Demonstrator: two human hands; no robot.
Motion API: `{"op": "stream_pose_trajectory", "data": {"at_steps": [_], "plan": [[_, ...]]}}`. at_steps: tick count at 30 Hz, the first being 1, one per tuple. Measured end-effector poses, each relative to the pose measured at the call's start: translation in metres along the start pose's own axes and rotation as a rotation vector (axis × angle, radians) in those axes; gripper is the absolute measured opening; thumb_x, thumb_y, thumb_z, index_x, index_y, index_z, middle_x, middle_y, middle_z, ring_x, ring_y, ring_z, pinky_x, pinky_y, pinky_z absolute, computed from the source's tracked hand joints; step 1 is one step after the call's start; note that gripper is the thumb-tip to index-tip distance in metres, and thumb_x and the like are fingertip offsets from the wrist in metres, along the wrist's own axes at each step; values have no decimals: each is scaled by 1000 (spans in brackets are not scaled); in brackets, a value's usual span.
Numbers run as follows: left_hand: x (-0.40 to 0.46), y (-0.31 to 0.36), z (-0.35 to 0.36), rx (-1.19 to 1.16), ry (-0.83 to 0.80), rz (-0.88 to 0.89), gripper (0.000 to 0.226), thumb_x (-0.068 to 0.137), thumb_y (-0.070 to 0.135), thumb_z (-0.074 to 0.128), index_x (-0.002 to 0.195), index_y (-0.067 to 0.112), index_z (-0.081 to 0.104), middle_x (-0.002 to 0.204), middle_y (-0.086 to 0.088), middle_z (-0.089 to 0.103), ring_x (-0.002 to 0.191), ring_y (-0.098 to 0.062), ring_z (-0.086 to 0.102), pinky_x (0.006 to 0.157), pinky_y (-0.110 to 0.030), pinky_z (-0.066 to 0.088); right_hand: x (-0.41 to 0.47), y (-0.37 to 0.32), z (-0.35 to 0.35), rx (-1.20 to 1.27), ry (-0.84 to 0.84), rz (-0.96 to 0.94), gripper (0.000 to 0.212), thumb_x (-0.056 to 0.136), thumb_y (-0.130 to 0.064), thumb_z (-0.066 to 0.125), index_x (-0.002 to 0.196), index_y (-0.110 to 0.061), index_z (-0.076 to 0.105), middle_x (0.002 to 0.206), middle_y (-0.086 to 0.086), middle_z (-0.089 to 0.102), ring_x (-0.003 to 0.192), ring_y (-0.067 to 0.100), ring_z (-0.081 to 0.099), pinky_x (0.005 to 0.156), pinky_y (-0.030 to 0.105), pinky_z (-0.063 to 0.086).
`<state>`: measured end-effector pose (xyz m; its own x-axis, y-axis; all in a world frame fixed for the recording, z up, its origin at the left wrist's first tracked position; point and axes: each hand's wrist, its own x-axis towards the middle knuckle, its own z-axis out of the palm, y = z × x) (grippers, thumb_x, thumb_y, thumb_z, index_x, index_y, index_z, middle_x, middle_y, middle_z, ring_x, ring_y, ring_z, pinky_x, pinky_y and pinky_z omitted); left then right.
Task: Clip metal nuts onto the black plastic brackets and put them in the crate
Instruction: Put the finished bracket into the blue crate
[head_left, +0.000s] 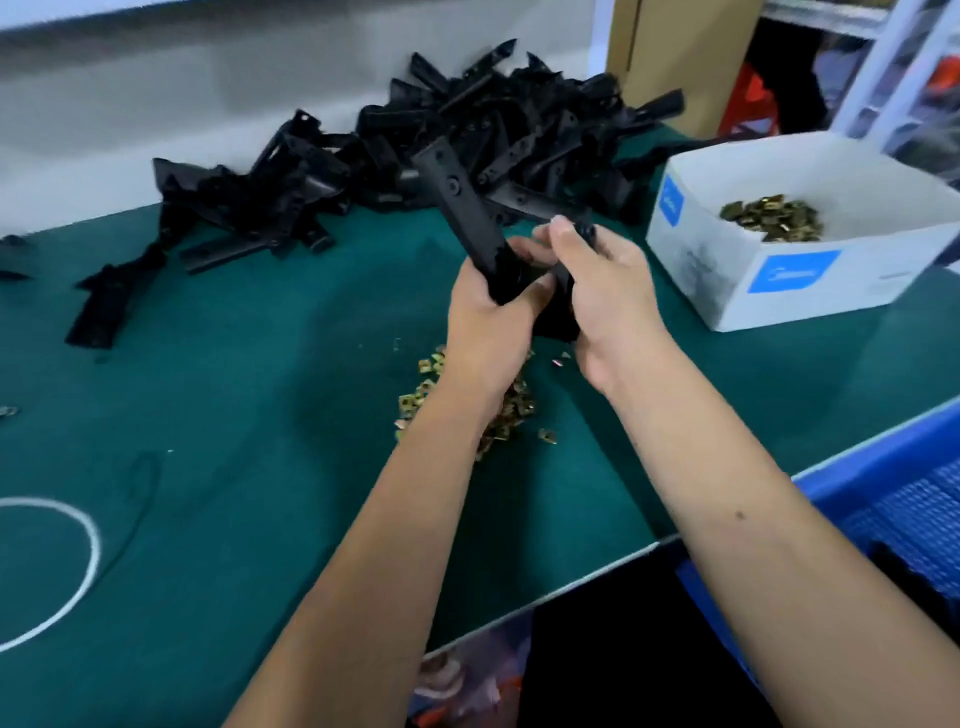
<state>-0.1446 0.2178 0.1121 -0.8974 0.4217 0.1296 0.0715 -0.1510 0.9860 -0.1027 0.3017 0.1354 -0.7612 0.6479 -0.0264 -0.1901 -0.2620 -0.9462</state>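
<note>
A long black plastic bracket (462, 208) is held above the green table, tilted up to the left. My left hand (488, 317) grips its lower end. My right hand (608, 296) grips the bracket's other, lower part, thumb on top near a small black tip. Below my hands lies a loose heap of brass-coloured metal nuts (506, 410). A large pile of black brackets (467, 140) lies at the back of the table. The blue crate (883, 499) stands at the right edge, partly out of view. Whether a nut sits between my fingers is hidden.
A white cardboard box (779, 286) holding more metal nuts (774, 218) stands at the right. Stray brackets (98, 306) lie at the left. A white ring (78, 582) and a dark cord lie at the near left. A brown carton stands behind.
</note>
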Motion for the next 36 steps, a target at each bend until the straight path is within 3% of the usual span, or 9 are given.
{"op": "stream_pose_trajectory", "data": {"at_steps": [3,7,11,15,18,22,25,33,36], "plan": [[-9,3,60,148,-94,113,31,86,6,77,110,11,59,97,1,69,80,0,63,78,-18,49,-17,-25,-70,59,207,-161,20,105,-16,57,90,-9,68,101,15,79,101,30,75,99,50,57],[-40,2,153,165,-323,189,33,84,13,79,106,21,55,90,7,64,69,-5,59,72,-23,53,-60,-44,-209,98,455,-258,18,103,-17,59,90,-14,70,100,11,78,103,28,73,99,45,57],[-113,-24,252,432,-845,218,39,81,27,82,112,22,57,92,4,69,80,-17,68,76,-34,56,-119,-8,-354,165,785,-8,9,102,-20,60,99,-14,66,109,17,64,96,26,68,91,41,57],[-167,-87,289,786,-1175,170,33,85,26,76,113,13,63,110,-12,71,106,-32,67,87,-41,54,-180,69,-449,-224,986,418,11,101,-21,62,94,-13,66,73,-1,73,54,8,67,61,31,54],[-184,-132,281,971,-1264,93,25,85,20,73,110,16,67,114,-13,70,107,-35,66,91,-43,56,-207,130,-485,-336,1027,656,21,93,-11,72,105,7,72,93,19,76,76,29,69,71,39,53],[-187,-162,269,1035,-1282,-6,18,85,18,71,103,19,68,110,-9,70,101,-32,68,90,-42,57,-227,158,-489,-558,1063,884,41,85,-22,80,113,6,67,100,24,70,93,39,68,83,47,58],[-180,-160,273,996,-1228,20,13,86,17,70,98,19,67,107,-7,70,98,-31,69,88,-42,58,-226,144,-482,-713,1153,861,45,86,-27,73,117,1,57,107,23,65,99,42,63,86,49,57],[-147,-95,290,692,-924,216,17,91,10,60,98,23,67,95,9,72,91,-18,67,84,-36,57,-149,39,-411,-959,1202,221,24,90,-14,61,110,-13,74,108,13,76,109,36,67,93,37,50],[-123,-61,281,534,-760,320,16,88,6,61,95,18,69,90,7,73,85,-19,69,80,-38,57,-113,-7,-358,-1063,1042,-30,19,91,-16,59,102,-16,75,98,8,77,96,32,69,78,30,46]]}}
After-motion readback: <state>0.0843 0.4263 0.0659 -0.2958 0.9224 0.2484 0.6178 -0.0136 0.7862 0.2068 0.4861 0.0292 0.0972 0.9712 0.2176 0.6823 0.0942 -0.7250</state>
